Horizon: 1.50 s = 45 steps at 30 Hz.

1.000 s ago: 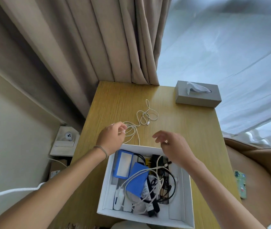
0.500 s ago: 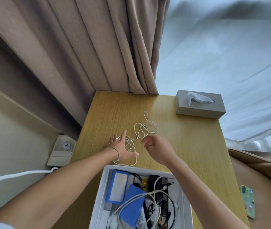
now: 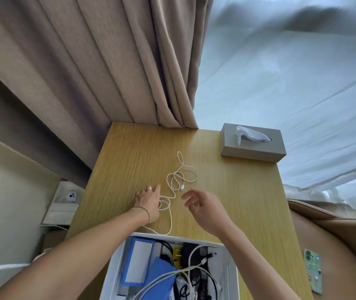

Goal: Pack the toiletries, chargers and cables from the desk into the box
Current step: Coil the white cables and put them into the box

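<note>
A wooden desk [image 3: 237,202] stood against beige curtains [image 3: 107,72], with a grey tissue box [image 3: 252,146] at its far right corner and a white box [image 3: 232,271] at the near edge, already holding blue packets and a tangle of black and white leads. One thing remained loose on the wood: a white cable [image 3: 181,176], lying in slack loops. We read its long run as going from far to near, its topmost loop far out toward the curtains, a knot of loops in the middle with a plug end showing there, and a tail trailing back toward the box rim.

Our left hand [image 3: 148,202] lay flat on the desk with fingers stretched forward, resting on the nearer coils at the cable's left side and closed round nothing. Our right hand [image 3: 205,208] hovered just right of the plug end, fingers loosely curled and holding nothing, a little apart from the cable.

We judged the right hand nearer the far loops and the plug, so the gather would likely draw those toward the left hand's pinned coils, then lift the bundle back into the box.
</note>
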Motion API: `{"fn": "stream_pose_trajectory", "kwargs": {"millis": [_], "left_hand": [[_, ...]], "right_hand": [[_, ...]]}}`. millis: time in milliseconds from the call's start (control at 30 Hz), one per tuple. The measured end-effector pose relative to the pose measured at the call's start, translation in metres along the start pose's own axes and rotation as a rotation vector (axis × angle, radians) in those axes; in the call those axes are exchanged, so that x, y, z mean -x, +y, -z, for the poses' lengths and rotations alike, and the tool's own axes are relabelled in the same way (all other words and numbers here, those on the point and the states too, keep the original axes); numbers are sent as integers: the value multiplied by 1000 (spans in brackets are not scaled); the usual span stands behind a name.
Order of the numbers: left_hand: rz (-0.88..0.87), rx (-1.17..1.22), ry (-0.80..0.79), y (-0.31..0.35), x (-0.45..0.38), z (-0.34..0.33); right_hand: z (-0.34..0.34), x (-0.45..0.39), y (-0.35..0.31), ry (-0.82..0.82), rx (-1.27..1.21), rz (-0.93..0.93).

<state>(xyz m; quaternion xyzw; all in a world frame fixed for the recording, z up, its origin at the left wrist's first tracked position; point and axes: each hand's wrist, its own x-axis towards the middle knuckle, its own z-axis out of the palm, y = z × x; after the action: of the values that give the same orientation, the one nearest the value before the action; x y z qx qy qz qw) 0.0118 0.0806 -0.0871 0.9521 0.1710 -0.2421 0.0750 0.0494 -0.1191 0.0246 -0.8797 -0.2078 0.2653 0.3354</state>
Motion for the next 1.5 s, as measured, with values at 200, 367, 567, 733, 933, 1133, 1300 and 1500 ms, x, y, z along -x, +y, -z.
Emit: {"fn": "stream_pose_trajectory", "kwargs": {"millis": [200, 367, 567, 733, 933, 1133, 1300, 1500], "left_hand": [[10, 142, 160, -4, 1, 12], [-29, 331, 169, 2, 17, 39], [-142, 740, 13, 0, 70, 84], [-145, 1260, -9, -4, 118, 114], [-111, 2167, -123, -15, 154, 122], [-59, 2033, 29, 1, 175, 109], [96, 1895, 187, -15, 186, 118], [-144, 1826, -29, -53, 214, 133]], "right_hand": [[7, 5, 7, -5, 1, 31], [16, 6, 10, 69, -35, 51], [9, 4, -3, 91, -132, 175], [-8, 4, -22, 38, -235, 184], [-26, 12, -50, 17, -396, 145], [-52, 41, -86, 81, 19, 259], [-32, 60, -84, -12, -58, 361], [-32, 49, -62, 59, -171, 305]]}}
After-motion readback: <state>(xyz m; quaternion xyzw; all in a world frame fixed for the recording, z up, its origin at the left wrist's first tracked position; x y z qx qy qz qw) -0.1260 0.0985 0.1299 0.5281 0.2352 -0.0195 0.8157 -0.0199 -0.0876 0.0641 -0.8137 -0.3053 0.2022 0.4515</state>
